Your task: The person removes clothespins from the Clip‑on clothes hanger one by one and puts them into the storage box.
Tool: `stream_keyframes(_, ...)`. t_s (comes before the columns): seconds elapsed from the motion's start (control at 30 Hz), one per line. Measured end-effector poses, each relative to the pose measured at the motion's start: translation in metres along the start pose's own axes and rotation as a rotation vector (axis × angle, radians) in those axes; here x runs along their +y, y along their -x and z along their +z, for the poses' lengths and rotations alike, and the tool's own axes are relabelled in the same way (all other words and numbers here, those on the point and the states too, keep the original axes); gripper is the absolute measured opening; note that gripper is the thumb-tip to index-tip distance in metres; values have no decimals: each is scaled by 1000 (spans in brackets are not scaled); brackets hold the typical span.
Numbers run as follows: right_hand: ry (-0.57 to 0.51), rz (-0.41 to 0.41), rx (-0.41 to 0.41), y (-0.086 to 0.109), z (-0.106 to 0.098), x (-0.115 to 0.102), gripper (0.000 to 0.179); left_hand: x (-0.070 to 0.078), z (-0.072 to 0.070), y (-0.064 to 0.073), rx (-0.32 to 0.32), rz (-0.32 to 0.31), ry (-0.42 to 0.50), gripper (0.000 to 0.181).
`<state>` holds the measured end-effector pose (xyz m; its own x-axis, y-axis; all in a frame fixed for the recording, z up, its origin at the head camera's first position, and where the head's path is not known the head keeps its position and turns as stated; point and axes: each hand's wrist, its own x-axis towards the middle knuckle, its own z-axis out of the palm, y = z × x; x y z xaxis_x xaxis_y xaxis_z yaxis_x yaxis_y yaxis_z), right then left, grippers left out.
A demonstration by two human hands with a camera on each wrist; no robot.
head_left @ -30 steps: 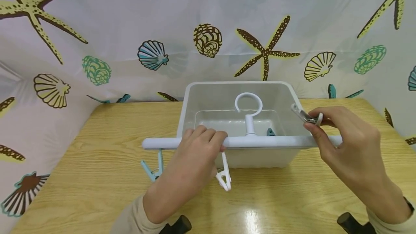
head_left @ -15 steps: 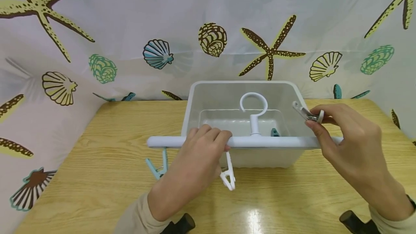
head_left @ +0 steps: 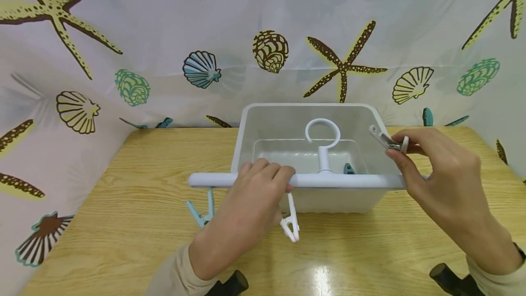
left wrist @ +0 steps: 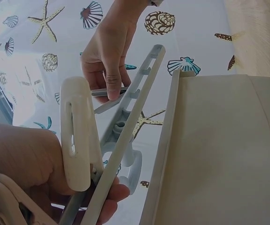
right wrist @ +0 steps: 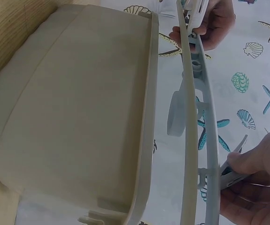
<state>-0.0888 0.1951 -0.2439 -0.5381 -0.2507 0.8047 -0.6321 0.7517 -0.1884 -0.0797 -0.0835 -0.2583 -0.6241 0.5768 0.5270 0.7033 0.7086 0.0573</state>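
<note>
My left hand (head_left: 259, 195) grips a long white hanger bar (head_left: 349, 180) left of its middle, fingers curled over the top. A round hook (head_left: 338, 136) rises from the bar's centre. Below the bar hang a light blue clothespin (head_left: 207, 209) at the left end and a white clothespin (head_left: 292, 218) beside my left hand. Near the bar's right end, my right hand (head_left: 448, 177) pinches a grey-white clothespin (head_left: 386, 140) between thumb and fingers, its tip pointing up and left. The right wrist view shows this clothespin (right wrist: 231, 176) right beside the bar.
Behind the bar stands a white plastic bin (head_left: 242, 136) on the wooden table (head_left: 139, 223). Inside it lies a dark teal clip (head_left: 349, 168). A curtain (head_left: 230, 3) printed with shells and starfish encloses the table's back and sides.
The head view has turned slightly, so the scene sits a little farther right. My right hand and its clothespin have shifted slightly left relative to the bar; my left grip is unchanged.
</note>
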Motion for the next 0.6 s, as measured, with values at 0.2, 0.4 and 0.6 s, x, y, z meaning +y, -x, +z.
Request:
stream_keyframes(0.2,28,5,19,-2,1,-2,22,-1,0,1,-9,-1,0,18)
stream_keyframes(0.4,33,7,35,-5,3,-5,35,-1,0,1,-12,-5,-6,18)
stream_keyframes(0.6,38,2,19,-7,4,-3,33,-1,0,1,-29,-15,-4,18)
